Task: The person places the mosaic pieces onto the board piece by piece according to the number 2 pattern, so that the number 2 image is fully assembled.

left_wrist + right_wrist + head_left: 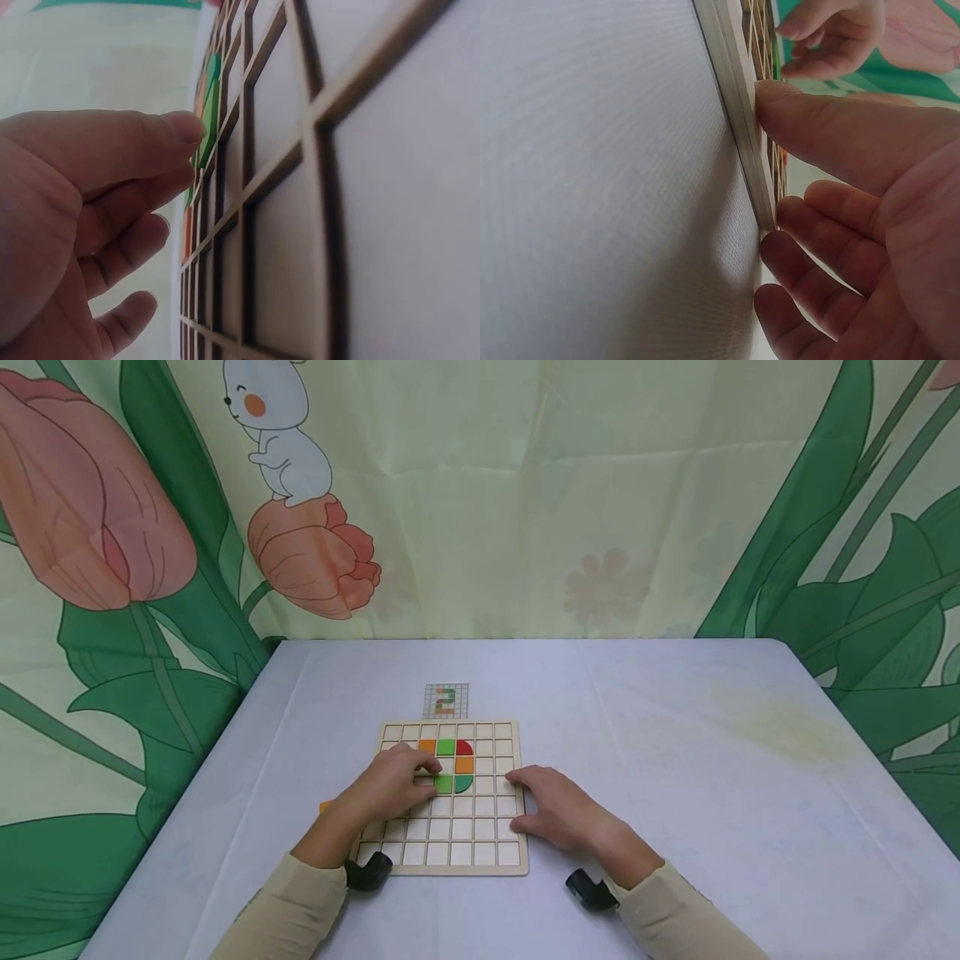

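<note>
A wooden grid board [522, 852] lies on the table, with several coloured tiles set in its cells. Along the top run an orange square [427, 746], a light green square [446, 747] and a red rounded tile [464, 747]. Below the red one come another orange square [464, 765] and a dark green rounded tile [463, 783]. My left hand [393, 781] reaches over the board, thumb and index tips right at the lower light green square [444, 785], thumb and index apart. My right hand [562, 810] rests its thumb and fingertips on the board's right edge.
Behind the board lies a small gridded card [446, 701] bearing a coloured figure like a 2. An orange piece [324, 807] peeks out left of the board, mostly hidden by the left forearm. A white cloth [675, 735] covers the table; a printed curtain [525, 527] hangs behind.
</note>
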Demonstrator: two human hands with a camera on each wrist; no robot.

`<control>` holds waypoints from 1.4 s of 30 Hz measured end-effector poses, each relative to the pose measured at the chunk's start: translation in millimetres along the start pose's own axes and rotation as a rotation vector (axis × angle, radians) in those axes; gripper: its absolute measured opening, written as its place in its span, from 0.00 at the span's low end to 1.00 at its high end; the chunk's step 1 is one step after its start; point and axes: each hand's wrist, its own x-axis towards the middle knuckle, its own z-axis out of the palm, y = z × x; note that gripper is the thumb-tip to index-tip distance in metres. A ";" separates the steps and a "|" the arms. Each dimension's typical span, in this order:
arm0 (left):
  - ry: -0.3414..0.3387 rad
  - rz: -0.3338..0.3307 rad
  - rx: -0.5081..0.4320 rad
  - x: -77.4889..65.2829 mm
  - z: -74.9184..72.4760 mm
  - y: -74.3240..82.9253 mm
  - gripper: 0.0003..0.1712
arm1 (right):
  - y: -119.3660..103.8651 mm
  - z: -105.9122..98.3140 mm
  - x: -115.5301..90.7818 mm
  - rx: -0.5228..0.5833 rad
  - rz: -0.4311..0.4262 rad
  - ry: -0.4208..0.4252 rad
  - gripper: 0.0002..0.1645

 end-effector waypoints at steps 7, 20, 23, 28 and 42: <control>0.002 -0.039 -0.004 -1.9 -5.5 -0.2 0.10 | 0.2 0.3 0.0 -0.005 -0.014 0.001 0.36; 0.039 -0.132 -0.046 -19.1 -23.5 -11.3 0.13 | 0.3 0.3 -0.2 0.000 -0.015 0.000 0.37; 0.048 -0.134 -0.051 -22.9 -27.7 -16.3 0.13 | 0.6 0.3 -0.1 0.002 -0.017 0.001 0.37; 0.065 -0.123 -0.049 -28.2 -32.5 -25.7 0.14 | 1.0 -0.2 -0.2 -0.002 -0.019 0.000 0.37; 0.099 -0.180 -0.066 -41.7 -42.3 -42.4 0.16 | 0.9 -0.6 -0.4 -0.001 -0.019 -0.003 0.37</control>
